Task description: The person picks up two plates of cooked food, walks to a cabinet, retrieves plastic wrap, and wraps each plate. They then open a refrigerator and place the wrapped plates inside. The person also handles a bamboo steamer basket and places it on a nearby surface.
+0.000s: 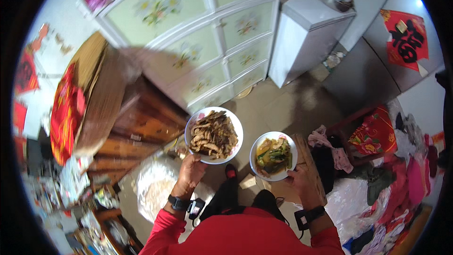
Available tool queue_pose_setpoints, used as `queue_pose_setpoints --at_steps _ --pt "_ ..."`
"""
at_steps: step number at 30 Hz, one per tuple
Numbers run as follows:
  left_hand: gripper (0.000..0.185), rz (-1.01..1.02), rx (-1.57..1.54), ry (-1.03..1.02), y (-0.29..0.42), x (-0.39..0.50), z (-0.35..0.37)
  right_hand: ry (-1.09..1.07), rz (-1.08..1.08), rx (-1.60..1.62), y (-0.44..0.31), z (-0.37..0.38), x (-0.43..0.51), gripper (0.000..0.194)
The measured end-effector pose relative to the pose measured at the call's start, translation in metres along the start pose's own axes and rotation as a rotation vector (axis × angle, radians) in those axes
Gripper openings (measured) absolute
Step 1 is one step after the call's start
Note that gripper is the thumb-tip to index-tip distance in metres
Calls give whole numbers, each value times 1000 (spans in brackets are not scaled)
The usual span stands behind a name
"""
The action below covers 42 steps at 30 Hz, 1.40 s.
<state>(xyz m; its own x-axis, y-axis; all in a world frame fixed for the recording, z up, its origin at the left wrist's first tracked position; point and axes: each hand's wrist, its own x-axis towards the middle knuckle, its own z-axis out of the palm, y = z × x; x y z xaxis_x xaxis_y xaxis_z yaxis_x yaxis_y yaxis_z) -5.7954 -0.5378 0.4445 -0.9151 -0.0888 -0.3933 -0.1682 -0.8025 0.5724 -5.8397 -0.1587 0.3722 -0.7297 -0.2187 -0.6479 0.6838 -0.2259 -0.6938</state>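
My left hand (193, 171) grips the near rim of a white bowl (239, 138) heaped with brown sliced food, perhaps meat or mushroom (212, 134). Lower and to the right, a smaller white bowl (253, 161) is held at its near right edge by my right hand (300, 182). In it are green vegetables (279, 156) and pale pieces in a yellowish broth. Both bowls are in the air in front of my body, apart from each other. The fingers beneath them are mostly hidden. Each wrist wears a black strap with a small device.
A tall cabinet with flower-patterned panels (191, 24) stands ahead, beside a white appliance-like box (311, 21). On the left are a wooden cabinet (138, 131) and a clear plastic bag (155, 187) on the floor. Clothes (382, 184) are piled at right, near a wooden surface (308, 163).
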Motion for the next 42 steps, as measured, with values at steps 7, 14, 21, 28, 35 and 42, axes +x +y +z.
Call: queue_pose_setpoints --at_steps 7,14,21,28,35,42 --pt "42 -95 77 -110 44 100 52 121 -53 114 -56 47 45 24" --pt "40 -192 67 -288 56 220 121 291 -48 129 -125 37 126 26" --pt "55 -234 183 -411 54 346 206 338 -256 281 -197 16 178 28" --pt "51 -354 88 -409 32 452 283 517 -339 438 -240 -6 193 26" --pt "52 -381 46 -493 13 549 343 607 -410 499 -303 -31 225 28" --pt "42 -471 53 -401 7 634 366 586 -495 459 -395 -43 282 28"
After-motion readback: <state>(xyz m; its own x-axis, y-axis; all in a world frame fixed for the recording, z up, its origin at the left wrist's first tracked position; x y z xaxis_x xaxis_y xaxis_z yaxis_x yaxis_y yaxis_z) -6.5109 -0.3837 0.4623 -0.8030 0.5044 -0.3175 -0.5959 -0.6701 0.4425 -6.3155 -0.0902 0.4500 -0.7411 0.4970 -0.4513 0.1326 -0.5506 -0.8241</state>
